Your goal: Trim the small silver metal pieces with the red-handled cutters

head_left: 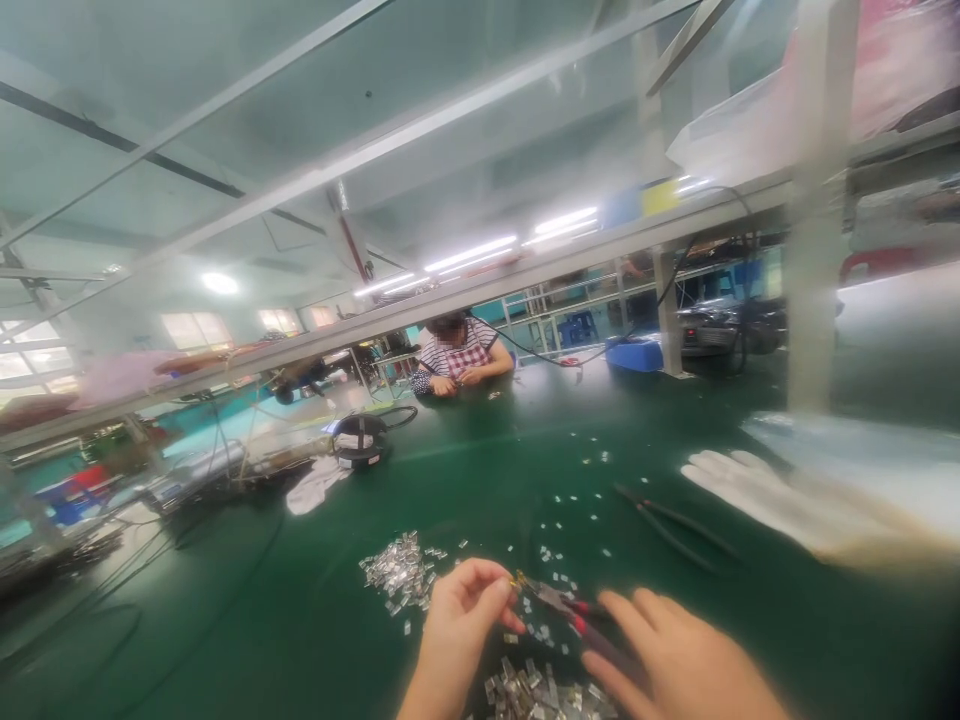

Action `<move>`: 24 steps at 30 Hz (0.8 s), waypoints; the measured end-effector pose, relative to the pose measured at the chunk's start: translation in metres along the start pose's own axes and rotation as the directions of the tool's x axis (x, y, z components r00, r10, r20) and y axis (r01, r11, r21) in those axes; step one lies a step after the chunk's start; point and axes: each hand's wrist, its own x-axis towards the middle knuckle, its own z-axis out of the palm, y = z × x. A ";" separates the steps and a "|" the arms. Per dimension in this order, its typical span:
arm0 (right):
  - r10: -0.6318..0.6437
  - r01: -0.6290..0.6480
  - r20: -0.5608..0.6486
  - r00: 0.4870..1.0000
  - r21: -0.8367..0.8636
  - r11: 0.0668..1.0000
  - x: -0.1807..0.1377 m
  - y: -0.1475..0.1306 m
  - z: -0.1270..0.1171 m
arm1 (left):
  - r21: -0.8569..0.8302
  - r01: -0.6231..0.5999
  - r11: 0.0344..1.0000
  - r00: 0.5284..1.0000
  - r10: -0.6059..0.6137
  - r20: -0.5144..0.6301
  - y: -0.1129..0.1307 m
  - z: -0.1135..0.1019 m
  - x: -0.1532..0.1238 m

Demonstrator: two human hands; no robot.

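At the near edge of the green work table, beside a heap of small silver metal clips, the left hand pinched a tiny brass-coloured piece; the right hand gripped red-handled pliers.

A small brass-coloured part sits pinched at the tips of the left hand's fingers, too small to make out in detail. The red-handled pliers lie nearly flat in the right hand's fingers, nose pointing toward the left fingertips and meeting the part there; the handles run back under the right palm. A heap of small silvery metal pieces lies on the green mat just below both sets of fingers.
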 end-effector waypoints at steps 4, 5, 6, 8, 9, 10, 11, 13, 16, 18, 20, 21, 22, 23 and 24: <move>-0.077 0.072 -0.030 0.997 -0.137 0.988 -0.002 0.003 0.005 | 0.024 0.004 1.000 1.000 -0.004 -0.005 0.000 0.002 -0.001; -0.100 0.093 -0.036 0.994 -0.164 0.982 -0.003 0.005 0.006 | 0.036 0.009 0.999 1.000 -0.009 -0.004 0.000 0.002 -0.001; -0.124 0.113 -0.044 0.991 -0.191 0.975 -0.004 0.007 0.006 | 0.049 0.017 0.999 1.000 -0.017 -0.001 0.000 0.002 -0.001; -0.170 0.154 -0.048 0.984 -0.236 0.959 -0.005 0.010 0.007 | 0.070 0.028 0.997 1.000 -0.028 0.009 0.000 0.001 0.000; -0.188 0.170 -0.048 0.981 -0.254 0.952 -0.006 0.011 0.006 | 0.076 0.030 0.997 0.999 -0.031 0.014 0.000 0.000 0.000; -0.199 0.178 -0.051 0.979 -0.270 0.946 -0.006 0.012 0.006 | 0.080 0.030 0.996 0.999 -0.032 0.017 0.000 0.000 0.001; -0.209 0.186 -0.052 0.977 -0.282 0.941 -0.005 0.013 0.006 | 0.083 0.031 0.996 0.999 -0.033 0.018 0.000 0.000 0.001; -0.222 0.194 -0.062 0.973 -0.300 0.934 -0.005 0.012 0.004 | 0.091 0.036 0.995 0.999 -0.037 0.016 0.000 0.000 0.001; -0.235 0.203 -0.057 0.970 -0.337 0.920 -0.005 0.012 0.004 | 0.118 0.048 0.992 0.999 -0.050 0.012 0.002 0.002 0.000; -0.249 0.218 -0.039 0.968 -0.364 0.905 -0.005 0.013 0.005 | 0.130 0.054 0.990 0.998 -0.056 0.013 0.003 0.002 0.000; -0.253 0.227 -0.026 0.967 -0.361 0.904 -0.006 0.014 0.007 | 0.124 0.053 0.991 0.998 -0.057 0.025 0.003 0.001 0.000; -0.241 0.220 -0.023 0.970 -0.338 0.915 -0.006 0.014 0.008 | 0.112 0.047 0.993 0.998 -0.052 0.036 0.002 0.001 0.000; -0.217 0.200 -0.026 0.976 -0.291 0.935 -0.007 0.013 0.008 | 0.097 0.039 0.995 0.998 -0.044 0.045 0.002 0.000 0.000; -0.178 0.165 -0.036 0.983 -0.233 0.958 -0.007 0.012 0.009 | 0.078 0.030 0.996 0.998 -0.034 0.052 0.001 -0.001 0.000; -0.130 0.120 -0.052 0.990 -0.172 0.978 -0.007 0.010 0.008 | 0.058 0.021 0.998 0.998 -0.024 0.057 0.000 -0.002 0.001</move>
